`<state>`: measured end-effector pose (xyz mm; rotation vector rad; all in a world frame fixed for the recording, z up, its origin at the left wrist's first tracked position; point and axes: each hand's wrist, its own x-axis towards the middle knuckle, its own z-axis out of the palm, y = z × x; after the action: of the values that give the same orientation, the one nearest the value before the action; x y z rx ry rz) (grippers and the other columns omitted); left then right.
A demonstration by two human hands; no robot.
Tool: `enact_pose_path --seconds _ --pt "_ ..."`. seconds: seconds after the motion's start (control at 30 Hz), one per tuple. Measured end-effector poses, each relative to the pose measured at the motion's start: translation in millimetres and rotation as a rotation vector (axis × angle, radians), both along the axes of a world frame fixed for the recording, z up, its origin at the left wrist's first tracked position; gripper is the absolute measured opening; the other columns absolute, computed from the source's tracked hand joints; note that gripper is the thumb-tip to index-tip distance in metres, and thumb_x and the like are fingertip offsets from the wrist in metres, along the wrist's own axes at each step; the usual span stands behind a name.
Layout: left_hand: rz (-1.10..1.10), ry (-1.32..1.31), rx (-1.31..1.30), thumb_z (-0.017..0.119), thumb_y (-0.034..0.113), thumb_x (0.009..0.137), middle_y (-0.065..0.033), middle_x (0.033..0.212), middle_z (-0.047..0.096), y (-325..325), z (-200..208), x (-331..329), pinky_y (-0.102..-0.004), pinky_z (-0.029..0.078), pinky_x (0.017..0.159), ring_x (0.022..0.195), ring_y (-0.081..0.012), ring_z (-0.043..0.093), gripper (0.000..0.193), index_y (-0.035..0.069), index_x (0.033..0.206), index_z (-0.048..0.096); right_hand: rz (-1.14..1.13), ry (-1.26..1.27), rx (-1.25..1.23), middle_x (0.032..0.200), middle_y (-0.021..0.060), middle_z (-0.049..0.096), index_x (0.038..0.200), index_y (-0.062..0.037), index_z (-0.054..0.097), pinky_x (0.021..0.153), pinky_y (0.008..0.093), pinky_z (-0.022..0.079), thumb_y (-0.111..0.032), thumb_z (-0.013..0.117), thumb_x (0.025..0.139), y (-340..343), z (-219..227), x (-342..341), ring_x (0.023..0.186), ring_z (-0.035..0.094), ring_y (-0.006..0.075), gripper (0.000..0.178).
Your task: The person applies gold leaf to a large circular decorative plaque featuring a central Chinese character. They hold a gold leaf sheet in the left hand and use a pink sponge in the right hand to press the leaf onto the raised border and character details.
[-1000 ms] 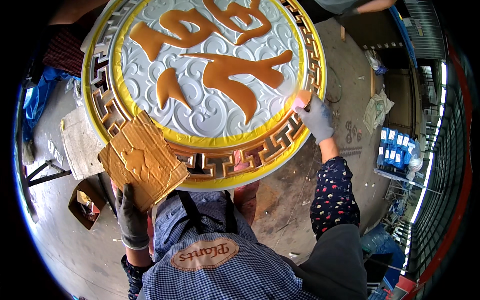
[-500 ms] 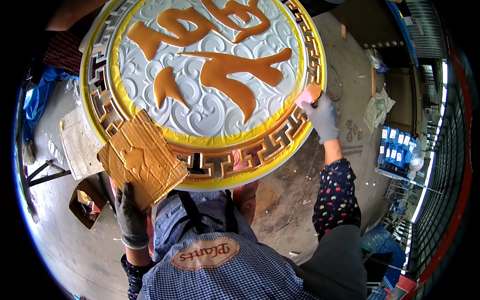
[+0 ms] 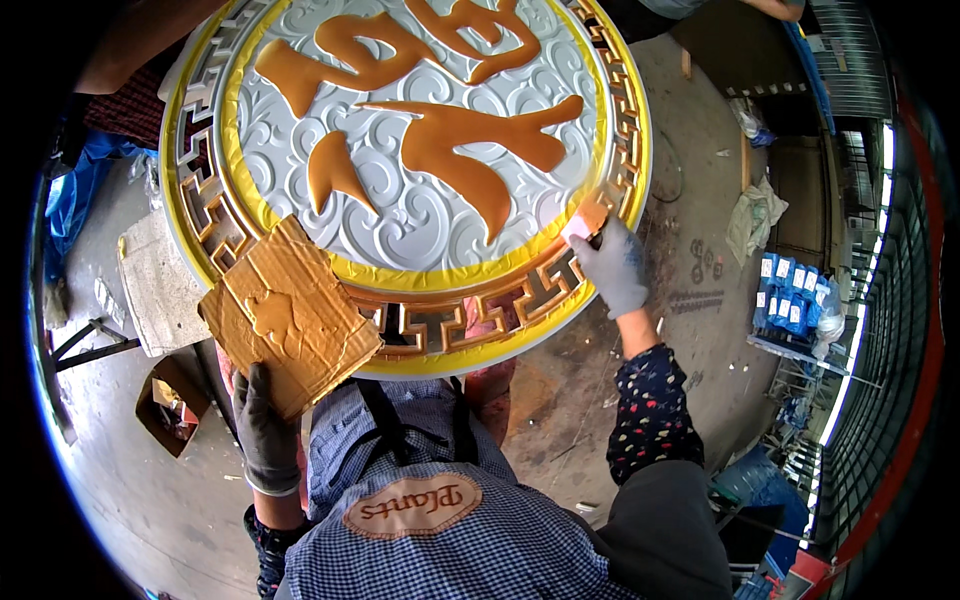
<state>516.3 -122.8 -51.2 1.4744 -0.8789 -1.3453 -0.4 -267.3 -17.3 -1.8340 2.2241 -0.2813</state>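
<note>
A large round panel lies before me, its white face carved with scrolls and raised orange-gold characters. Yellow tape rings that face, and a pierced fretwork border runs outside it, partly coated gold-brown. In a grey glove, my left hand grips the lower edge of a cardboard piece bearing a wet puddle of gold-brown paint. The cardboard overlaps the panel's lower left edge. My right hand, also gloved, is closed around a pink sponge stained orange, held at the inner side of the border on the right.
An open cardboard box stands on the floor at left, below a pale board. Another person's arm reaches in at upper left; a further arm shows at upper right. Blue packets sit on a rack at right.
My right hand and the sponge have moved left and down along the border. My left hand and the cardboard have shifted very slightly. More of another person shows at upper right.
</note>
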Motion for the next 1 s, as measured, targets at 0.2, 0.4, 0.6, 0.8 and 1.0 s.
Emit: enact_pose_path --seconds 0.2,0.4,0.6,0.8,1.0 --pt "-0.239 -0.679 -0.386 0.062 -0.010 0.099 -0.0158 0.139 0.058 -11 13 -2 -0.0375 0.055 0.100 0.120 -0.0305 0.062 0.061 0.014 0.154 0.053 0.025 -0.013 -0.033 0.096 0.0257 0.070 0.105 0.0008 0.064 0.079 0.0512 0.056 -0.031 0.081 0.086 32 0 41 0.089 0.071 0.0449 0.041" --pt "-0.206 -0.556 -0.331 0.061 0.001 0.104 -0.0139 0.139 0.059 -8 5 3 -0.0368 0.056 0.100 0.121 -0.0260 0.063 0.049 0.010 0.151 0.054 0.076 -0.158 -0.048 0.103 0.0200 0.073 0.114 -0.0043 0.068 0.078 0.0476 0.058 -0.025 0.084 0.085 54 9 100 0.090 0.072 0.0403 0.039" --pt "0.207 0.340 0.133 0.055 0.029 0.112 -0.0100 0.138 0.064 -15 21 -6 -0.0356 0.057 0.100 0.121 -0.0198 0.066 0.045 0.002 0.148 0.052 -0.112 -0.302 -0.047 0.103 0.0156 0.076 0.113 -0.0044 0.072 0.078 0.0412 0.059 -0.029 0.088 0.084 30 19 66 0.091 0.076 0.0334 0.042" --pt "0.247 0.414 0.178 0.063 0.002 0.095 -0.0185 0.142 0.061 -14 18 3 -0.0389 0.052 0.105 0.126 -0.0314 0.063 0.059 0.007 0.153 0.053 -0.073 -0.053 -0.152 0.101 0.0209 0.074 0.111 -0.0002 0.068 0.080 0.0482 0.058 -0.024 0.083 0.085 -12 2 -6 0.091 0.073 0.0424 0.038" --pt "0.106 0.099 0.041 0.060 0.016 0.103 -0.0146 0.141 0.061 -5 7 8 -0.0360 0.054 0.102 0.124 -0.0246 0.064 0.048 0.001 0.149 0.053 -0.049 0.013 -0.050 0.097 0.0218 0.072 0.113 -0.0006 0.066 0.078 0.0483 0.057 -0.027 0.083 0.084 7 5 21 0.090 0.073 0.0419 0.043"
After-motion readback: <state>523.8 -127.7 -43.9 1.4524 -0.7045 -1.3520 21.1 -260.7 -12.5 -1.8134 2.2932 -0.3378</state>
